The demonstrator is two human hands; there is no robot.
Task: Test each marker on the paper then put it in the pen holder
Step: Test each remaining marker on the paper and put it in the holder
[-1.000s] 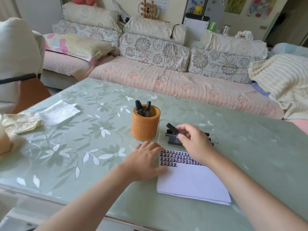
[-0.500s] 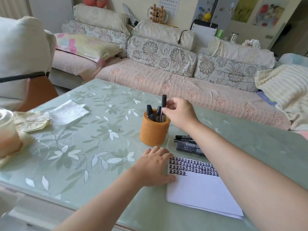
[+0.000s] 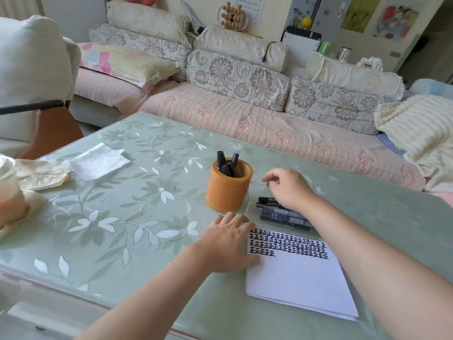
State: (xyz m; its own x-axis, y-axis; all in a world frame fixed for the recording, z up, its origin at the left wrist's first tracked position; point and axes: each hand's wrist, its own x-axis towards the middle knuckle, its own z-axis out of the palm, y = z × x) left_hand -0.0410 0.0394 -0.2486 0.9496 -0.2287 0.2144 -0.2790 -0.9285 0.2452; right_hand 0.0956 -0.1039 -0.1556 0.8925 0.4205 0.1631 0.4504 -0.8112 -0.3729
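An orange pen holder (image 3: 229,187) stands mid-table with several black markers (image 3: 226,163) upright in it. To its right, a clear tray (image 3: 252,192) holds a few more black markers (image 3: 279,213) lying flat. A white paper sheet (image 3: 301,278) with rows of black test marks lies in front of the tray. My left hand (image 3: 230,241) presses flat on the paper's left edge. My right hand (image 3: 288,188) hovers over the tray just right of the holder, its fingers loosely curled and holding nothing.
A paper napkin (image 3: 98,161) and crumpled wrapping (image 3: 41,173) lie at the table's left, beside a pale cup (image 3: 11,195) at the edge. A sofa (image 3: 245,114) with cushions runs behind the table, and a chair (image 3: 44,128) stands at the far left.
My right hand carried a marker from the tray to the holder, dropped it in, and has drawn back empty over the tray. My left hand stayed on the paper.
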